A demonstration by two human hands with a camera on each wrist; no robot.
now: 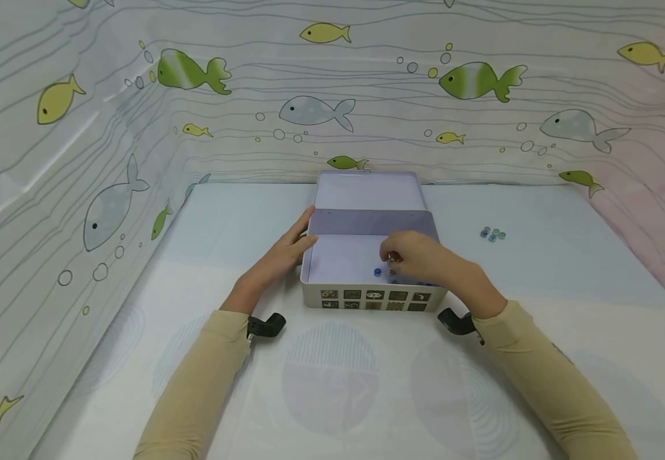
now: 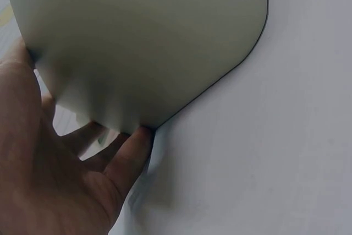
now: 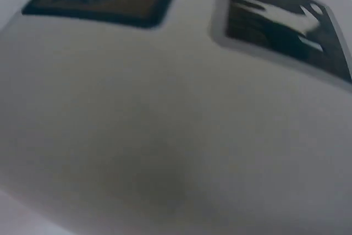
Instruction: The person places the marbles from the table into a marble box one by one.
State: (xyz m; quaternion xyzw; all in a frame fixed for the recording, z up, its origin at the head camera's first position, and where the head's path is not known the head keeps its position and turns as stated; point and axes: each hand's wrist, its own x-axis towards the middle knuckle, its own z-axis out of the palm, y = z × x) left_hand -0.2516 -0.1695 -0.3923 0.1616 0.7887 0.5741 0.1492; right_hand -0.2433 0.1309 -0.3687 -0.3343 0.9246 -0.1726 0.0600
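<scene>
Open box, near tabletop's far edge.
Left hand grips its left side, presumably for steadiness; right hand apparently pinches a small bead inside.

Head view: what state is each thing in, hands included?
Pale rectangular box with pictures on its front: open.
Flat pale lilac lid: raised at the back.
Small round blue piece: loose on the box floor.
Glassy blue and green pieces: grouped on the white table.
Bare left hand: touching the box's left side.
Bare right hand: inside the box, apparently pinching a tiny piece.
</scene>
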